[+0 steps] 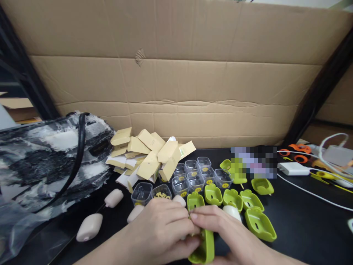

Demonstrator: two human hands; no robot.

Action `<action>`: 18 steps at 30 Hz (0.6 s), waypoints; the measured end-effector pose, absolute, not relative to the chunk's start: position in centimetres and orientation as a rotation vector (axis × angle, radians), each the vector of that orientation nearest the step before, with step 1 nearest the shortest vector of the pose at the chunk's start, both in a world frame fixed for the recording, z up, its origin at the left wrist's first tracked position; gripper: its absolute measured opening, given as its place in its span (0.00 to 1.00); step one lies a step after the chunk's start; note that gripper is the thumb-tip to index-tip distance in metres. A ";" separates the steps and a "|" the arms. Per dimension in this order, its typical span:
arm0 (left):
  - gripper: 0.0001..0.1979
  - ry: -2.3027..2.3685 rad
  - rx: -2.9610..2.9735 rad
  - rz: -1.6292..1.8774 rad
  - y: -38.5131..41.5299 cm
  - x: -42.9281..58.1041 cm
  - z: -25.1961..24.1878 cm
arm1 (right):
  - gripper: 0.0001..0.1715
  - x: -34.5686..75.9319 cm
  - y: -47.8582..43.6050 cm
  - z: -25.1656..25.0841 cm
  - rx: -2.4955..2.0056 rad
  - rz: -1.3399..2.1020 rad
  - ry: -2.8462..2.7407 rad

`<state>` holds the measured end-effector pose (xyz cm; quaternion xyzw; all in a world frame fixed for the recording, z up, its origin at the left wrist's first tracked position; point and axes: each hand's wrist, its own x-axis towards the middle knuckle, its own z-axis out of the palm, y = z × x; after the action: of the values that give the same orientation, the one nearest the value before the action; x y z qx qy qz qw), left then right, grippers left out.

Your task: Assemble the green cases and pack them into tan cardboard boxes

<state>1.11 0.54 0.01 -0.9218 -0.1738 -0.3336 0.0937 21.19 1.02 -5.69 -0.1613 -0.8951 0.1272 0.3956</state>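
Low in the middle of the view, a green slotted dish is held between my two hands. My left hand has its fingers curled against the near-left side and top of it; whether a small part is pinched there is hidden. My right hand wraps the dish's right side, fingertips meeting the left hand's at the top. Just beyond lie several more green dishes, such as one with a slot. A white rounded piece sits beside my right hand, and a pale pink rounded piece beside my left.
Clear plastic cups with yellow stickers stand behind the hands; one cup holds small yellow pieces. Small cardboard boxes are heaped behind. A black-and-white bag lies left, near pale pieces. A white charger, cables and orange-handled scissors lie right.
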 end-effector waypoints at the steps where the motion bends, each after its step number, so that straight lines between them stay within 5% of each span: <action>1: 0.17 -0.514 -2.753 -0.995 0.5 1.1 0.1 | 0.39 21.1 1.0 -5.6 -0.408 0.336 -2.257; 11: 0.10 -0.593 -2.867 -1.220 0.6 -0.2 -0.2 | 0.32 21.9 0.2 -2.5 -0.572 0.280 -2.101; 18: 0.19 -0.618 -2.749 -1.135 0.5 -0.3 -0.6 | 0.28 22.2 0.6 -3.1 -0.609 0.249 -2.057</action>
<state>-0.34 0.52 -0.65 -0.9038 -0.2033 -0.3730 0.0519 22.23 0.59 -3.08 -0.2485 -0.8400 0.1016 0.4714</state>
